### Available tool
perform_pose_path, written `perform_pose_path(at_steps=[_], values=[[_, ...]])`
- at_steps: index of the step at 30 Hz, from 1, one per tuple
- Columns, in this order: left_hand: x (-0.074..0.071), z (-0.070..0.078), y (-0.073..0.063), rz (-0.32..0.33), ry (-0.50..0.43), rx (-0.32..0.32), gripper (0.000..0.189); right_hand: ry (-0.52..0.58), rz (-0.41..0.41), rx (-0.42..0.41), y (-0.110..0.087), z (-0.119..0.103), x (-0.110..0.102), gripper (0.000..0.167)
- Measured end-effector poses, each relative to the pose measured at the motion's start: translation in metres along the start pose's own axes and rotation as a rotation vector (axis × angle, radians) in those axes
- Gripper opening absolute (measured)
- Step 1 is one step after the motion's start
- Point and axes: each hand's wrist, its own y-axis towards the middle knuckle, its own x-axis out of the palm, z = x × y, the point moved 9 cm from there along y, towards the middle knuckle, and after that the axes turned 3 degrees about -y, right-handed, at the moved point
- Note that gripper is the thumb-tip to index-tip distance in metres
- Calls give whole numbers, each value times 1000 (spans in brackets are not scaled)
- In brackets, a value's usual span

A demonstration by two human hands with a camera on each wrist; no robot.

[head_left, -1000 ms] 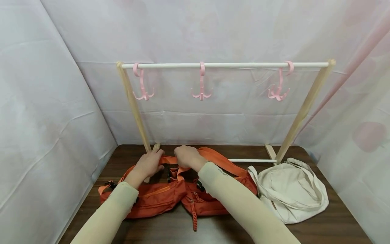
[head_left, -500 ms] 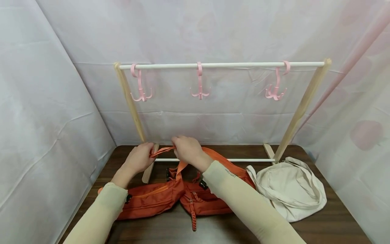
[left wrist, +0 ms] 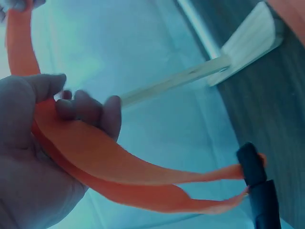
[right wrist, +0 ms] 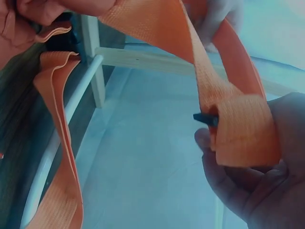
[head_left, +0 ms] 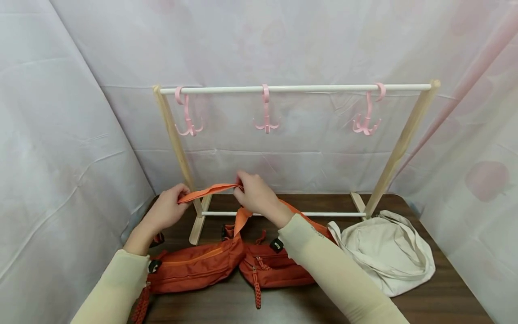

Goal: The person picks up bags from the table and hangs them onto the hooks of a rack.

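An orange webbing strap [head_left: 208, 192] stretches between both hands above the table. My left hand [head_left: 167, 208] grips its left end; in the left wrist view the fingers curl round the doubled strap, which runs on to a black buckle [left wrist: 264, 200]. My right hand [head_left: 259, 195] pinches the other end. Close up in the right wrist view, a folded strap loop [right wrist: 245, 131] with a small dark piece sits against that hand. Below lie two red-orange waist bags, the left one [head_left: 194, 269] under the strap and the right one [head_left: 275, 274] partly behind my right forearm.
A rack with a white top bar [head_left: 315, 88] and wooden legs stands behind the bags. Pink hooks hang from it at left [head_left: 188, 121], middle [head_left: 266, 119] and right [head_left: 367, 121]. A cream cloth bag [head_left: 384, 252] lies at the table's right.
Both hands have lifted the strap off the table. My left hand has moved left and up, the right slightly up, so the strap now spans a wider gap.
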Motion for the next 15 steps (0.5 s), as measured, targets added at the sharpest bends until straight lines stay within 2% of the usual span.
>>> perform_pose_path(at_steps=[4, 8, 11, 15], values=[[-19, 5, -6, 0, -39, -21, 4, 130, 43, 15, 0, 2, -11, 5], [-35, 11, -10, 8, -76, -17, 8, 287, 41, 42, 1, 4, -15, 5], [-45, 21, -13, 17, -113, 1, 9, 382, 29, 60, 1, 2, -17, 6], [-60, 40, -15, 55, -141, 44, 10, 441, 12, 57, 3, -4, -20, 8]])
